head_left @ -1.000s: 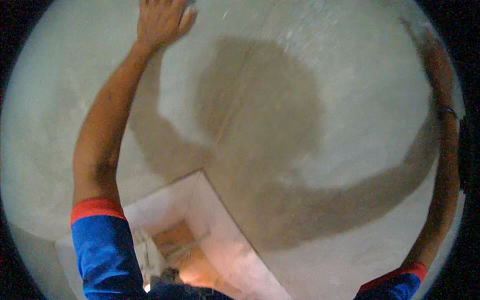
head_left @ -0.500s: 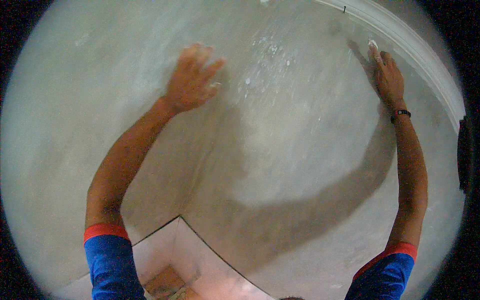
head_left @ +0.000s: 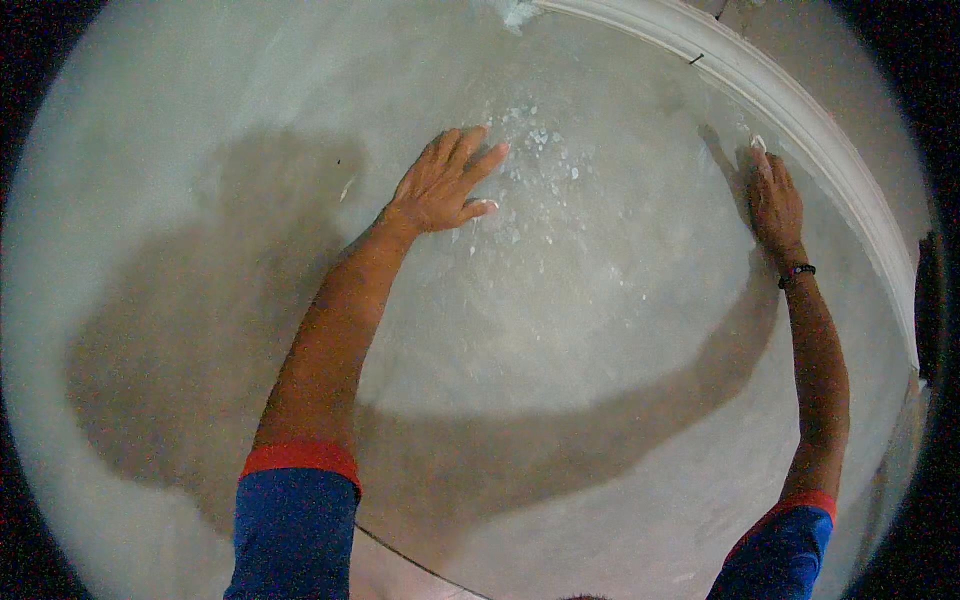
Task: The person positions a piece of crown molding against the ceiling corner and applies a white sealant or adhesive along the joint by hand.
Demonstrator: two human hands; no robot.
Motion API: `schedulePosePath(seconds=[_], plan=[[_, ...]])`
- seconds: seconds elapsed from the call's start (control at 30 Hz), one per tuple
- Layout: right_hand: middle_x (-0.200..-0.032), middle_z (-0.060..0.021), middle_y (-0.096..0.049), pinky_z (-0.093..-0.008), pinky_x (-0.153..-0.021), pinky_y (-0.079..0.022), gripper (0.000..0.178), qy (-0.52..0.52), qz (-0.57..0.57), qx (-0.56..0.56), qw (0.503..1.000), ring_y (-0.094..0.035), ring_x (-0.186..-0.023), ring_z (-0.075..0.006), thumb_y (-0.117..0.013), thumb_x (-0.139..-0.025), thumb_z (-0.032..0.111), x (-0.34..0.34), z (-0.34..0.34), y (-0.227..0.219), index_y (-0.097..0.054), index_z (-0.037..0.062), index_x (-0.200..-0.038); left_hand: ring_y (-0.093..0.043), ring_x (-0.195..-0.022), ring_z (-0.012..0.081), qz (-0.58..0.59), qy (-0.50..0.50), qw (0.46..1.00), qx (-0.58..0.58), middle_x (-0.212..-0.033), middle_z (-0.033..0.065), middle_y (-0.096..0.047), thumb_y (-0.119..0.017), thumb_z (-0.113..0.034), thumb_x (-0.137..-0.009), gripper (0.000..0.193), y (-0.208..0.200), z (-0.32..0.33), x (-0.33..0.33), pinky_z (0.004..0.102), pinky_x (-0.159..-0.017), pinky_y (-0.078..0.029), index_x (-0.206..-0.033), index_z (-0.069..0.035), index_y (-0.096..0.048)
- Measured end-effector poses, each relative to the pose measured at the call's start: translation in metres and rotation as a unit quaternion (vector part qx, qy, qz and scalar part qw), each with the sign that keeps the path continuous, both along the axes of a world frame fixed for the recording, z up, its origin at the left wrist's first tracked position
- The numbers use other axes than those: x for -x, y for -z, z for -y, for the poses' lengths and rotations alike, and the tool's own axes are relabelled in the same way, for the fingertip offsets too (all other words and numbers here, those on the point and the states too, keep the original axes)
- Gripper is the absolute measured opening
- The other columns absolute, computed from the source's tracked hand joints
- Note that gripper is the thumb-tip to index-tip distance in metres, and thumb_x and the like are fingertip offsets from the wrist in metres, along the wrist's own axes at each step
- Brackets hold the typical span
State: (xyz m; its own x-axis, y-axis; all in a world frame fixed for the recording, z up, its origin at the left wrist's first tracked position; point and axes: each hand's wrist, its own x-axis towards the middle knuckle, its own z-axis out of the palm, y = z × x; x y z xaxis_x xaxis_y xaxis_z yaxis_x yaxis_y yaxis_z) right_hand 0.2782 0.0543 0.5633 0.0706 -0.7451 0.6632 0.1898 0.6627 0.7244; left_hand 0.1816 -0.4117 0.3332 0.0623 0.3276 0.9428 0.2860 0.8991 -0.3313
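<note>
My left hand (head_left: 445, 185) rests against the grey plastered wall (head_left: 600, 330), fingers spread and nothing held. White paste is smeared on its thumb tip. Just to its right, white splatters (head_left: 540, 140) dot the wall. At the upper right, my right hand (head_left: 776, 205) is stretched up close to the white moulding (head_left: 800, 95), also without a tool. Its raised index finger carries a dab of white paste (head_left: 758, 144) at the tip and touches or nearly touches the wall; which of the two I cannot tell. A dark bead bracelet (head_left: 797, 273) circles that wrist.
A short dark nail-like piece (head_left: 696, 59) sticks out beside the moulding. White filler (head_left: 517, 12) marks the moulding's upper left end. A dark object (head_left: 928, 310) stands at the right rim. Shadows of my arms and head fall over the wall.
My left hand has moved right, to the edge of the splatters. The view has shifted, so the pinkish corner at the bottom has mostly left it. My right hand remains beside the moulding.
</note>
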Motion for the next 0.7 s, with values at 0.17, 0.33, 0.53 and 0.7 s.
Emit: schedulePosePath(seconds=[0.17,0.33,0.53,0.7], plan=[[-0.129,-0.0165,-0.052,-0.0449,-0.088,-0.052,0.055,0.092,0.015,0.015,0.996,-0.055,-0.112,-0.0369,-0.051,-0.092,0.012,-0.004,0.004,0.002,-0.037,0.015,-0.145,-0.038,-0.129,0.0435,-0.038,0.033,0.998,-0.045,-0.148,0.0192,-0.033,-0.069,-0.047,-0.079,0.083,0.002,-0.008,0.019,0.0525,-0.109,-0.033,-0.148,-0.016,-0.033],[-0.129,-0.0167,-0.052,-0.0438,-0.088,-0.052,0.059,0.108,0.011,-0.023,0.994,-0.056,-0.113,-0.0354,-0.053,-0.091,0.01,-0.001,0.024,-0.013,-0.036,0.0184,-0.147,-0.04,-0.124,0.0386,-0.043,-0.008,0.998,-0.036,-0.144,0.017,-0.035,-0.065,-0.051,-0.082,0.083,0.001,-0.009,0.024,0.0499,-0.107,-0.034,-0.149,-0.018,-0.029],[-0.129,-0.0226,-0.053,-0.0472,-0.077,-0.058,0.074,0.061,-0.027,-0.041,0.997,-0.063,-0.099,-0.0404,-0.052,-0.089,0.008,0.027,0.205,-0.043,-0.022,0.0313,-0.152,-0.038,-0.125,0.0364,-0.041,-0.03,0.998,-0.043,-0.145,0.0153,-0.034,-0.062,-0.054,-0.085,0.082,0.005,-0.003,0.027,0.0481,-0.108,-0.032,-0.151,-0.02,-0.026],[-0.109,-0.0205,-0.06,-0.0426,-0.064,-0.058,0.074,0.067,-0.055,-0.028,0.996,-0.067,-0.082,-0.0339,-0.053,-0.088,0.006,0.053,0.298,-0.047,-0.023,0.029,-0.152,-0.038,-0.124,0.0362,-0.043,-0.013,0.998,-0.043,-0.144,0.0153,-0.035,-0.063,-0.052,-0.084,0.081,0.004,-0.004,0.023,0.0475,-0.108,-0.033,-0.15,-0.019,-0.029]])
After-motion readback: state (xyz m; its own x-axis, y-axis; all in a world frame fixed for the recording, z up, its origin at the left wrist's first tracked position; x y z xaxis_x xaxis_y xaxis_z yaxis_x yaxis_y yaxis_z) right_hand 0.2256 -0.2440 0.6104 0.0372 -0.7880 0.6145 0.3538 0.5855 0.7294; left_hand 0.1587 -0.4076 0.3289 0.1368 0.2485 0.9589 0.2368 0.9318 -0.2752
